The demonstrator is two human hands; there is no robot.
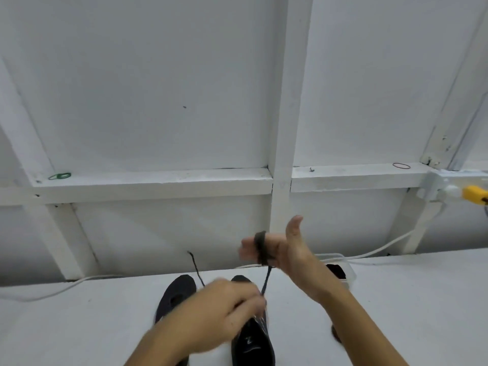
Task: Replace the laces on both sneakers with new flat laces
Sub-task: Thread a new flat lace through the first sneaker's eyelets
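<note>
Two black sneakers stand side by side on the white table [79, 326]. The left sneaker [174, 297] has no lace that I can see. My left hand [224, 310] hovers over the right sneaker [253, 342] with its fingers curled, pinching a dark lace [265, 282] near the eyelets. That lace runs taut up to my right hand [290, 249], raised above the shoe with thumb up. Several turns of it are wound round the outstretched fingers. A loose lace end [195, 265] sticks up behind the left hand.
A white box [348, 273] with something dark in it sits behind my right forearm, and a dark clump [336, 335] lies beside that arm. White cables [369, 256] run along the table's back edge. A wall ledge carries green rubber bands [60, 176], a red band [401, 165] and a yellow plug [474, 195].
</note>
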